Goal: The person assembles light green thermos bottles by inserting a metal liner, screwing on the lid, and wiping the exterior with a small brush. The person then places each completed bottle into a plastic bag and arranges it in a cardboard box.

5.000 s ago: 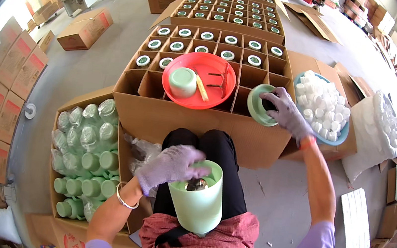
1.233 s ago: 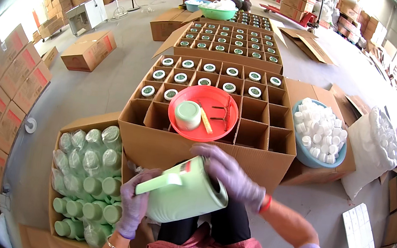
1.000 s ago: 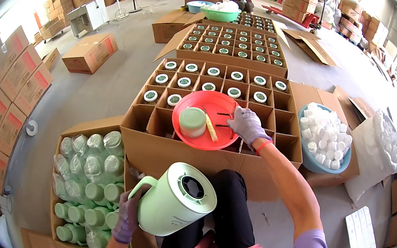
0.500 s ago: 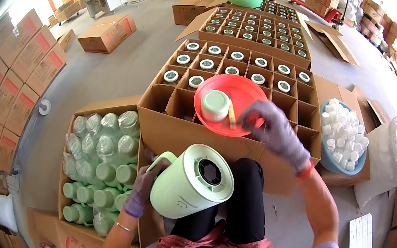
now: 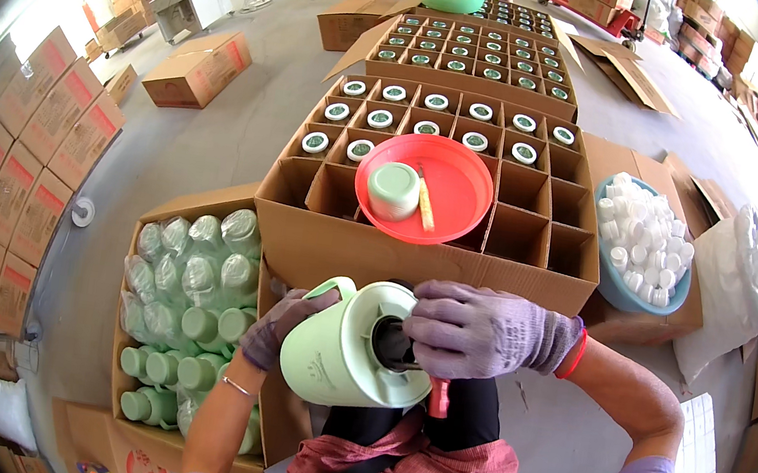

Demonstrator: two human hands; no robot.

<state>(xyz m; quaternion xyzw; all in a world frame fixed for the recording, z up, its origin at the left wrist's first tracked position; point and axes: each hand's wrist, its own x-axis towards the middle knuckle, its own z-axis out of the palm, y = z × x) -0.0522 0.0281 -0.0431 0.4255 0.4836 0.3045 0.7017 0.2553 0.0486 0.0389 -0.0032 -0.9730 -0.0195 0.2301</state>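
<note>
A pale green jug (image 5: pixel 325 354) lies tilted over my lap, its round end with a black centre turned toward me. My left hand (image 5: pixel 283 327) is closed around the jug's handle. My right hand (image 5: pixel 489 332) is closed on a red-handled tool (image 5: pixel 439 398) at the jug's black centre; the tool's working end is hidden. Just beyond, a red basin (image 5: pixel 461 195) rests on the carton dividers. It holds a pale green cup-shaped piece (image 5: pixel 394 193) and a slim yellow tool (image 5: pixel 425 206).
A divided carton (image 5: pixel 432 267) in front holds several white-lidded pieces. At left, another carton (image 5: pixel 214 181) holds green jugs, some in plastic wrap. A blue basin of white caps (image 5: pixel 645 238) stands at right. Stacked boxes (image 5: pixel 58 127) line the left side.
My right hand has moved from the red basin to the jug's end, bringing the red-handled tool. The jug has tilted further to the right, still in my left hand.
</note>
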